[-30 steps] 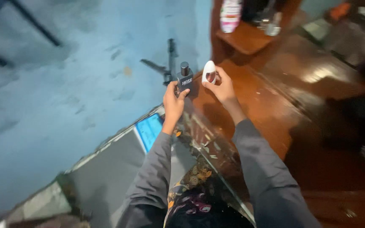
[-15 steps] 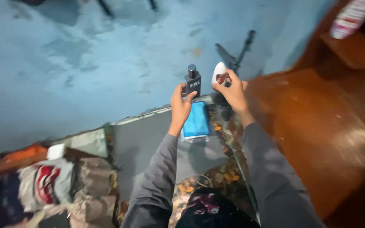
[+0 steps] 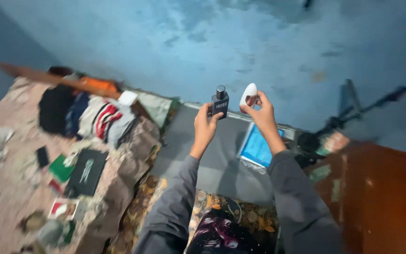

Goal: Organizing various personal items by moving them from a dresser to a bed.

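Head view, item one: our left hand [image 3: 204, 123], raised at arm's length, fingers closed round a small dark rectangular perfume bottle [image 3: 220, 104] with a silver-and-black cap, its long axis upright, cap uppermost, label side toward us. Item two: our right hand [image 3: 262, 112], just beside the left and at the same height, fingertips pinched on a white egg-shaped roll-on container [image 3: 249, 94], narrow end up, tilted slightly toward the bottle. The two containers stand near each other without touching, each nearest its own hand. Below and between our forearms: a grey surface [image 3: 212, 160] bearing a blue flat packet [image 3: 258, 148] under the right wrist. Well off beyond the left arm: a pile of folded clothes [image 3: 95, 117]. Behind both hands: a mottled blue wall [image 3: 189, 47].
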